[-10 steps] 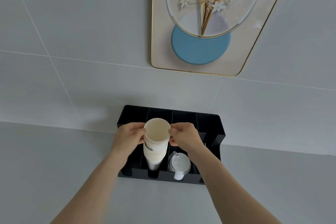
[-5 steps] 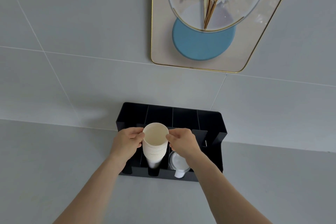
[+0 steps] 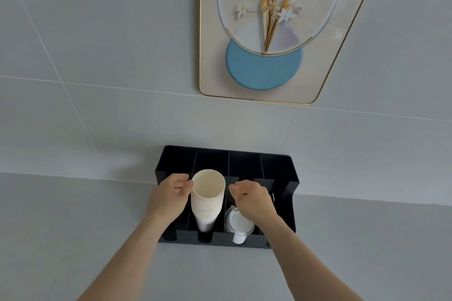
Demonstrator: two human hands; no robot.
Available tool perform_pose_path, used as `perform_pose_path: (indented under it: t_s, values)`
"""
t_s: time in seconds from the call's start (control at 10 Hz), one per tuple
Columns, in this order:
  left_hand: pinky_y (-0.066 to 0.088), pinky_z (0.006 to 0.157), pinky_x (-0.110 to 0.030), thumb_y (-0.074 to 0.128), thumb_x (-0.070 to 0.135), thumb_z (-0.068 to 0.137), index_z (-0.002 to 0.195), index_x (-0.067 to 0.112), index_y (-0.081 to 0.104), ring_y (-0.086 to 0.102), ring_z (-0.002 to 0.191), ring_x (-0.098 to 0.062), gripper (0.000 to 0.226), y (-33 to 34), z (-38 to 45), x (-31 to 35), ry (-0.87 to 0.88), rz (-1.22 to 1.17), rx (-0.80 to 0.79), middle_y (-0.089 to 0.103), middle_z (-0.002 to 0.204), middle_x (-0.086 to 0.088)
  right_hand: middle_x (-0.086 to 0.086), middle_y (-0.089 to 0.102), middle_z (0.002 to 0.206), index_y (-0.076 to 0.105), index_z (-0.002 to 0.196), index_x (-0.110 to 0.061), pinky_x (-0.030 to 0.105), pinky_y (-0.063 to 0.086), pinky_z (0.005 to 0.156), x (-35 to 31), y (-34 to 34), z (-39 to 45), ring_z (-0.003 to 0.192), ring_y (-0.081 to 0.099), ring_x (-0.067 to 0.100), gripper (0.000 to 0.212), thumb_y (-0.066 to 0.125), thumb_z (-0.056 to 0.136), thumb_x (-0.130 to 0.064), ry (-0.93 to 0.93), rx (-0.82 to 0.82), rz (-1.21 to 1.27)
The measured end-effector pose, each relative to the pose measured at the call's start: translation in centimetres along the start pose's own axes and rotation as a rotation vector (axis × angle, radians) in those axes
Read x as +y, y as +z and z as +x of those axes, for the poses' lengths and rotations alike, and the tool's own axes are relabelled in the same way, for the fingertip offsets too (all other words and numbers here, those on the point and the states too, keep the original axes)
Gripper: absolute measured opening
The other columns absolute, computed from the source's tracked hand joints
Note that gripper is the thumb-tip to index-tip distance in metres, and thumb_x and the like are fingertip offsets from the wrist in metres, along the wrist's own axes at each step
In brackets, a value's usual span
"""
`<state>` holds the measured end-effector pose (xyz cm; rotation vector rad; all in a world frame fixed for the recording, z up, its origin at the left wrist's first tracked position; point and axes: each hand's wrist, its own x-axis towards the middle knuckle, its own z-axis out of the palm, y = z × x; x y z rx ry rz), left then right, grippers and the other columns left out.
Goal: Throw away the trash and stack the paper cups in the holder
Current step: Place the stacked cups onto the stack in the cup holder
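Head view: left hand (image 3: 168,199) fingers pinch the cup stack (image 3: 208,197); right hand (image 3: 254,200) hovers released.

I see one black holder (image 3: 281,168) on the desk (image 3: 73,239), divided into four slots. One stack of paper cups (image 3: 208,200) stands in the second slot from the left; the nested rims are too many and too close to count surely. One stack of white lids (image 3: 238,226) fills the third. Two hands: left hand (image 3: 168,199), right hand (image 3: 254,200). One framed picture (image 3: 269,32) hangs on the wall.
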<state>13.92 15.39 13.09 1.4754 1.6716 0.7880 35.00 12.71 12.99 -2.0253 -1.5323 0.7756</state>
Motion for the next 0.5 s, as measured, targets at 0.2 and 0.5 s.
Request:
perform_pose_path:
  t_s: [0.2,0.5]
  values:
    - [0.048,0.103,-0.036,0.058,0.043,0.098,0.142,0.024,0.053,0.058,0.129,-0.015,0.048,-0.7,-1.9,0.2,0.185,0.306,-0.018,0.061,0.141,0.006,0.004,0.058,0.142,0.050,0.146,-0.017,0.036,0.050,0.100,1.4,-2.1,-2.7,0.126,0.058,0.025,0.053,0.053,0.103,-0.047,-0.075,0.027,-0.295]
    - [0.048,0.100,-0.034,0.055,0.058,0.095,0.145,0.021,0.046,0.051,0.129,-0.020,0.062,-0.6,-5.6,-0.2,0.378,0.698,-0.059,0.057,0.139,0.004,0.005,0.054,0.143,0.046,0.145,-0.014,0.035,0.042,0.109,4.3,-4.1,-7.5,0.132,0.050,0.027,0.053,0.050,0.103,-0.047,-0.097,0.078,-0.548]
